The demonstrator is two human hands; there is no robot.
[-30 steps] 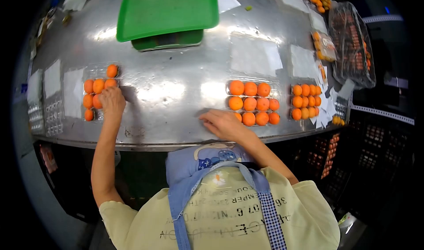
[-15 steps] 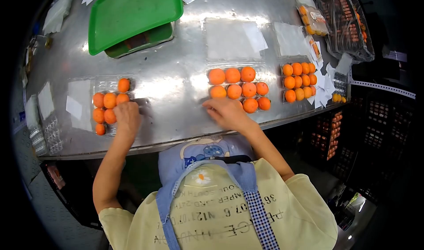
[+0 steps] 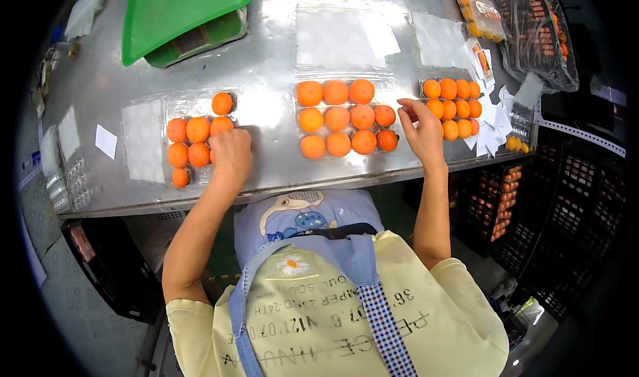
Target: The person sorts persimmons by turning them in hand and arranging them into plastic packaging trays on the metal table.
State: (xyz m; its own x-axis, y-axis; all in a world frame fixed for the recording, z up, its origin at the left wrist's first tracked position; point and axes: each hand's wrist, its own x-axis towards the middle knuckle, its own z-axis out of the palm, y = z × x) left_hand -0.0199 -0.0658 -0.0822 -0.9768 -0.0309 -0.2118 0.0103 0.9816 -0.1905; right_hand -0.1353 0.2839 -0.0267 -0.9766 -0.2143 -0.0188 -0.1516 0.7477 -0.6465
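My left hand (image 3: 231, 156) is closed at the right edge of the left clear plastic box (image 3: 223, 96), which is partly filled with oranges (image 3: 198, 129). Its fingers hide part of that edge and some fruit. The box's lid (image 3: 143, 140) lies folded out to the left. My right hand (image 3: 424, 134) holds nothing, its thumb and fingers apart, between the middle and right boxes. Oranges (image 3: 337, 118) in several columns fill the middle box (image 3: 303, 78), with the rightmost column shorter. In the right box, rows of oranges (image 3: 448, 108) sit just beside my right fingers.
A green tray (image 3: 180, 10) rests tilted at the back left. Loose white slips (image 3: 492, 127), a closed fruit pack (image 3: 482, 16) and a wrapped dark crate (image 3: 532, 37) are on the right. Another slip (image 3: 106, 142) lies on the left. Stacked crates (image 3: 496, 204) stand below the right edge.
My left hand has drawn the left box to the right, out from beneath a white slip. My right hand has left the middle box's front and moved right, uncovering its front oranges.
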